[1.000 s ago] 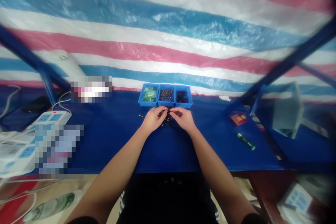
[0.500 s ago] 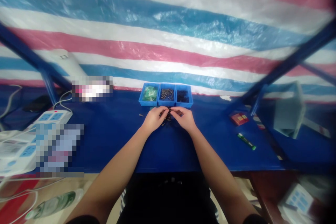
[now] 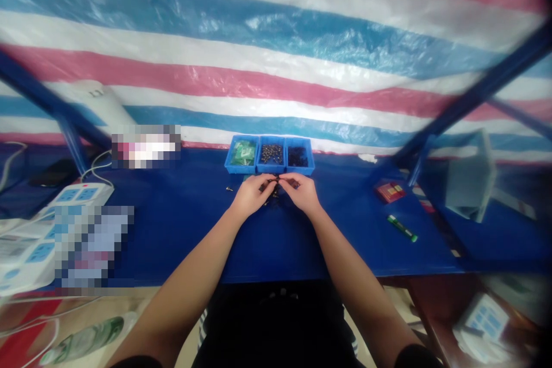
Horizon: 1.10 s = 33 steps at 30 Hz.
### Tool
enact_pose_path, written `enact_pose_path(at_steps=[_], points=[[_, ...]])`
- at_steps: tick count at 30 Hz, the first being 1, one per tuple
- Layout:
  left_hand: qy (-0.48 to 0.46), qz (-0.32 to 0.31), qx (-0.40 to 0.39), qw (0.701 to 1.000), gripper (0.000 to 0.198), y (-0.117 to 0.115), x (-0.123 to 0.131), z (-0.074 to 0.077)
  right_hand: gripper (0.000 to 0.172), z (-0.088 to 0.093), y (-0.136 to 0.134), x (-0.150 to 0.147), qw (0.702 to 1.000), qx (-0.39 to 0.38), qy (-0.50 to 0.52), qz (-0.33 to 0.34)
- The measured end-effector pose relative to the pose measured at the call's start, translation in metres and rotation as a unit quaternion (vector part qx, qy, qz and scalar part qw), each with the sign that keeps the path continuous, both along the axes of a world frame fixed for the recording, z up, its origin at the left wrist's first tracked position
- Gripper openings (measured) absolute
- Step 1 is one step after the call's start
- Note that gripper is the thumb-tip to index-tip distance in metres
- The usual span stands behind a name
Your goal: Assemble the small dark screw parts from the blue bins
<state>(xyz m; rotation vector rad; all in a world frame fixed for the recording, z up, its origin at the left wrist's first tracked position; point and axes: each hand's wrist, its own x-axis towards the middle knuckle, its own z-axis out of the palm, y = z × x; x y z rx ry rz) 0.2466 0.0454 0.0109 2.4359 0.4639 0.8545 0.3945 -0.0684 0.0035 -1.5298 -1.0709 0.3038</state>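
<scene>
My left hand [image 3: 254, 191] and my right hand [image 3: 302, 190] meet fingertip to fingertip just in front of three blue bins. Both are closed in a pinch, with a small dark piece [image 3: 277, 179] at the fingertips, too small to name. Under and between the hands lies a small pile of dark and brass-coloured parts [image 3: 272, 200], partly hidden by the fingers. The left bin [image 3: 241, 170] holds green-and-clear plastic packets, the middle bin [image 3: 270, 169] many small metallic parts, the right bin [image 3: 299, 171] small black parts. One loose metallic part [image 3: 229, 188] rests left of my left hand.
On the blue table [image 3: 345, 241], a red box [image 3: 390, 191] and a green strip-shaped packet [image 3: 402, 228] lie to the right. A white power strip [image 3: 71, 224] with cables occupies the left side. Blue frame bars [image 3: 478, 89] slant down at both sides before a striped plastic sheet.
Both hands stay together at the same spot, with only slight finger movement. The whole view has shifted a little, so the bins appear slightly further left.
</scene>
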Motion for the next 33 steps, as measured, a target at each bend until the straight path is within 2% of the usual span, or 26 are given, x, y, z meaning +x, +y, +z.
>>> enact_pose_path(at_steps=[9,20,33], points=[[0.002,-0.004,-0.001,1.000,0.023,-0.0011,-0.0011,0.0034,0.025,0.0002,-0.0005,-0.0027,0.999,-0.004,0.020,0.028],[-0.002,0.010,-0.013,1.000,0.026,0.0000,0.0001,-0.0011,0.023,-0.0007,-0.0004,-0.0010,1.000,-0.006,0.016,0.016],[0.009,0.018,-0.024,0.999,0.027,-0.0020,-0.0008,0.0010,0.022,0.0048,-0.0014,-0.0047,1.000,-0.002,0.018,0.015]])
